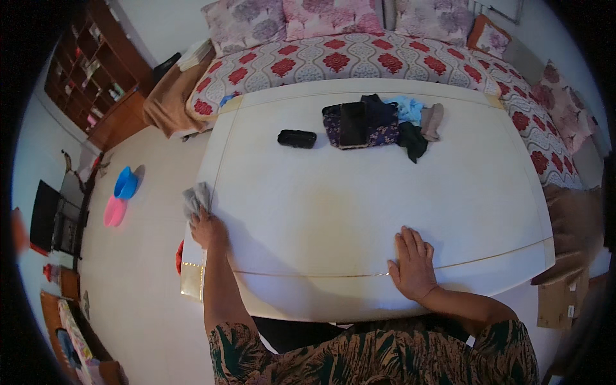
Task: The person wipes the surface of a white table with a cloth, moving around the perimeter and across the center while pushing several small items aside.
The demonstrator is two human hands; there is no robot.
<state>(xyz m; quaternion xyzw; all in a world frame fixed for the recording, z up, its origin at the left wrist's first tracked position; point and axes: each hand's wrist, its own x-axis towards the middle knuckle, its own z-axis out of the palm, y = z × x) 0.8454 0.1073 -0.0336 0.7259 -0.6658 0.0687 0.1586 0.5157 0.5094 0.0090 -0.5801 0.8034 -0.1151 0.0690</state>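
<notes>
A grey cloth [196, 197] lies bunched at the left edge of the white table [276, 205]. My left hand [208, 230] grips it, with the fingers closed over its near end. My right hand [414, 262] lies flat on the near right part of the tabletop, fingers stretched out and holding nothing.
Toward the far side are a black open case [297, 138], a dark floral fabric item [334, 131] with a black phone-like slab [353, 125] on it, and crumpled clothes [410, 110]. A patterned sofa [335, 62] borders the table. Blue [126, 184] and pink [115, 212] basins stand left.
</notes>
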